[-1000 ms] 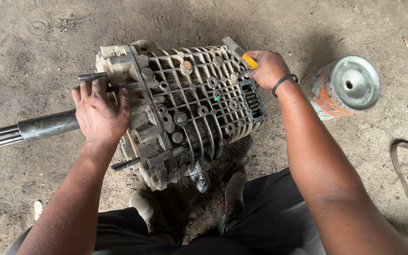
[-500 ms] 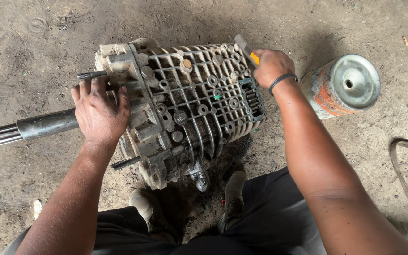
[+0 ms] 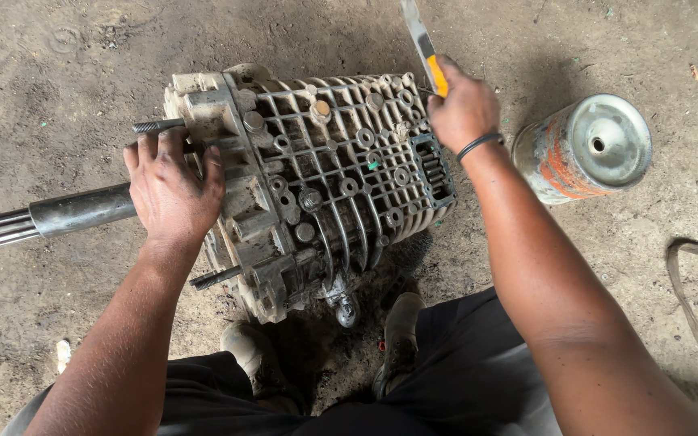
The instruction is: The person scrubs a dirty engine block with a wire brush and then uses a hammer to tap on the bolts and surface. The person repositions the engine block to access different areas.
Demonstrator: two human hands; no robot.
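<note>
**Ana:** Aluminium, grimy and ribbed: that gearbox casing point(image 3: 317, 186) lies on its side on the dirt floor point(image 3: 58, 73), dead centre, just ahead of the person's shoes point(image 3: 401, 327). Where are the hands?

**Ben:** Left hand point(image 3: 173, 187) at nine o'clock of the casing, palm down and fingers spread over the end where the steel shaft point(image 3: 50, 216) runs out; it presses rather than closes round anything. Right hand point(image 3: 464, 105) at two o'clock, fist closed on the yellow handle of a flat-bladed tool point(image 3: 423, 47), blade pointing up toward twelve.

**Ana:** How would you do this well?

**Ben:** I'd judge the blade is meant for the casing's far edge. Keep the left hand bearing down so the housing can't rock, work the blade flat and shallow, and steer clear of the ribs and the studs point(image 3: 157, 125).

**Ana:** Anything changed from half a second ago?

**Ben:** The blade has lifted: earlier it lay low against the casing's top corner, now it stands well clear above the fist. The left hand, the casing and the orange-and-silver canister point(image 3: 583, 149) at three o'clock haven't shifted.
</note>
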